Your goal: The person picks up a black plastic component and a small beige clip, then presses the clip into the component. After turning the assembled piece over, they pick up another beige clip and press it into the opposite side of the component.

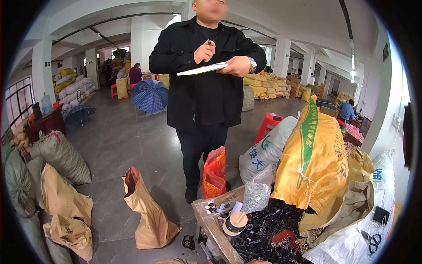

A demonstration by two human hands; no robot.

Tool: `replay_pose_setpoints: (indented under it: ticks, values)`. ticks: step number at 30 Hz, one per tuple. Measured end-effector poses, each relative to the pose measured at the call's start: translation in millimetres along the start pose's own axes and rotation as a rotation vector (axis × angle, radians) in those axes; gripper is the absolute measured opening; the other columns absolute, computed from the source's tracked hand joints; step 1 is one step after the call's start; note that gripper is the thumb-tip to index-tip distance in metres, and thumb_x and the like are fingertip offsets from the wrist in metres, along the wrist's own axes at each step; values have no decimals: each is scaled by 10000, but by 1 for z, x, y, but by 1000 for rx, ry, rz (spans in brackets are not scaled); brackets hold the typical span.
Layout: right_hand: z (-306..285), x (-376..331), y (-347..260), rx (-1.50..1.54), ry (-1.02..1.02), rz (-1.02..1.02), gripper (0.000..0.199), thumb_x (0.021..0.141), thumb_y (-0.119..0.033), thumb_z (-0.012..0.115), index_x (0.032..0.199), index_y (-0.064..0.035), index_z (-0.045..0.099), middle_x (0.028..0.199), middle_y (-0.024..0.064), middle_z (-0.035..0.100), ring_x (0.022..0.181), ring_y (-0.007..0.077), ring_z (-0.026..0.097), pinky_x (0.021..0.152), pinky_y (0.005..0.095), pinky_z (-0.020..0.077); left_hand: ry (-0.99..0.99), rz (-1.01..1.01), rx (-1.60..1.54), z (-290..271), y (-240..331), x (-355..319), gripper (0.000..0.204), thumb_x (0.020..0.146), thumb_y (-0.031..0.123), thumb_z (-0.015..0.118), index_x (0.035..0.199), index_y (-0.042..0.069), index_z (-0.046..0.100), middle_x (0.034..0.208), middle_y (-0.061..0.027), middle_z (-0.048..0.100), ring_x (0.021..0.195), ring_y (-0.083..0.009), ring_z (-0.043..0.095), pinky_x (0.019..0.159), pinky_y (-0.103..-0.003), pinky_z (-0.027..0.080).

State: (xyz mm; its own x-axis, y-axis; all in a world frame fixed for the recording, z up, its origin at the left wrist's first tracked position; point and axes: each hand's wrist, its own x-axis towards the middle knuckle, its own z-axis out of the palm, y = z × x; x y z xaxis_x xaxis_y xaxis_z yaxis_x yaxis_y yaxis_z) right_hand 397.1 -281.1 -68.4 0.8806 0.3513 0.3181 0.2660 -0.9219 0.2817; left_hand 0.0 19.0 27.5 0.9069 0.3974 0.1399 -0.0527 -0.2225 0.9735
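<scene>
Only a sliver of skin, apparently my right hand, shows at the lower edge; its fingers are cut off, so I cannot tell what it holds. My left hand is out of sight. Just beyond the visible hand, a heap of small black plastic parts covers a wooden-rimmed worktable. A round tub with a pale stick-like piece across it stands at the left of the heap. Behind it sits a clear bag of small metal pieces. A large yellow woven sack lies with its lower end over the parts.
Across the table stands a person in black with a notebook and pen. Brown paper bags and full sacks are on the left floor. Scissors and a small black device lie on white sacking at right.
</scene>
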Motion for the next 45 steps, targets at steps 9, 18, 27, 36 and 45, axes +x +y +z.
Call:
replay_pose_setpoints:
  ticks: [9, 18, 27, 36, 45]
  values:
    - [-11, -1, -3, 81, -46, 24, 924, 654, -589, 539, 1224, 86, 269, 1246, 272, 314, 1020, 345, 460, 769, 405, 449, -11, 3, 17, 1, -3, -1, 460, 797, 369, 534, 1094, 18, 499, 935, -137, 597, 846, -217, 578, 703, -314, 450]
    - [17, 1, 5, 29, -7, 10, 907, 661, -572, 541, 1222, 87, 272, 1244, 279, 312, 1043, 352, 448, 788, 407, 442, -68, -49, -26, 1, -8, 0, 499, 804, 396, 518, 1137, 27, 468, 988, -141, 579, 875, -232, 568, 722, -336, 453]
    - [13, 3, 5, 105, -24, 14, 887, 671, -550, 545, 1224, 87, 269, 1253, 270, 304, 1065, 356, 430, 797, 415, 437, -90, -65, -57, -3, 1, -1, 521, 808, 424, 498, 1147, 29, 459, 1006, -146, 569, 907, -241, 554, 746, -343, 444]
    - [-6, -1, 2, 124, -100, 26, 885, 675, -539, 551, 1234, 82, 257, 1260, 273, 292, 1079, 355, 415, 803, 419, 431, -91, -61, -46, -1, 1, -2, 530, 812, 435, 486, 1142, 22, 460, 1009, -143, 566, 907, -240, 552, 750, -343, 442]
    - [-22, 0, -9, 161, -152, 62, 844, 703, -529, 533, 1258, 37, 244, 1278, 238, 285, 1036, 344, 452, 780, 409, 438, -87, -60, -34, -2, 1, -1, 519, 811, 418, 500, 1144, 22, 458, 1008, -148, 566, 900, -233, 555, 744, -335, 446]
